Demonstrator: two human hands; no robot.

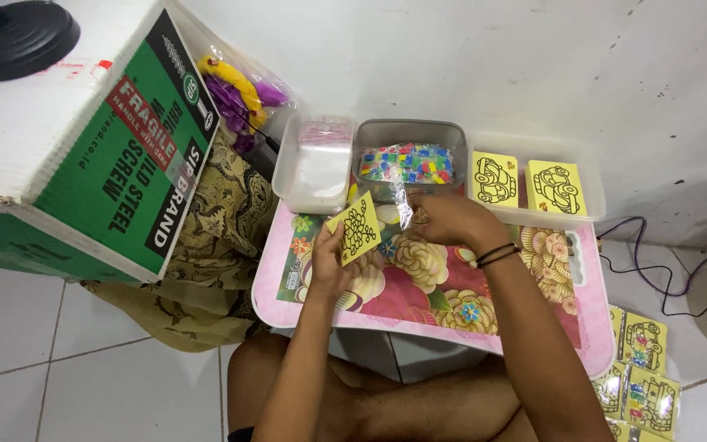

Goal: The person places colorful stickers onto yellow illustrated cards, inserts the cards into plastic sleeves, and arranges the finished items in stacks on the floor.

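Yellow card [354, 230] is sitting pinched in the left hand [329, 262], thin, light and bendable (best held by its edges). At three o'clock from it, the right hand [449, 219] is nipping a clear plastic sleeve [403, 202], slippery and limp, by its lower end. Both are hovering over the pink flowered tray [419, 286]; at twelve o'clock a tub of coloured pieces [409, 160] is waiting.
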